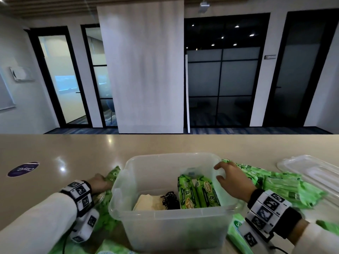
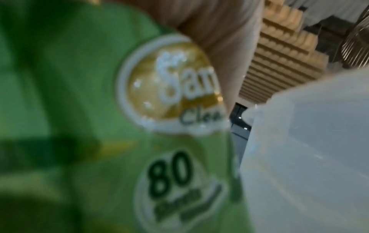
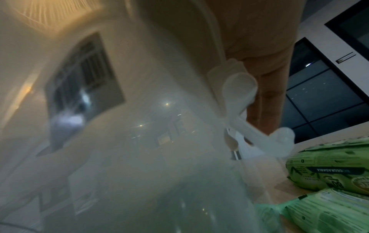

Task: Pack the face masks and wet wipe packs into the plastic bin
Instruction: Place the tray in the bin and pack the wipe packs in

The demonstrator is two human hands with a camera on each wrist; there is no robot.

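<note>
A clear plastic bin (image 1: 128,204) stands in front of me on the table. Inside it two green wet wipe packs (image 1: 198,193) stand on edge beside a beige face mask stack (image 1: 149,201) with black ear loops. Left of the bin, my left hand (image 1: 104,179) grips another green wet wipe pack (image 1: 114,172); the left wrist view shows that wet wipe pack (image 2: 119,126) close up against the bin wall (image 2: 309,157). My right hand (image 1: 220,173) holds the bin's right rim, its fingers (image 3: 265,94) curling over by the rim handle (image 3: 239,94).
More green packs (image 1: 278,180) lie in a heap right of the bin, and others lie at the near edge (image 1: 110,249). The bin's clear lid (image 1: 311,171) sits at the far right. A purple round sticker (image 1: 23,169) marks the table at left.
</note>
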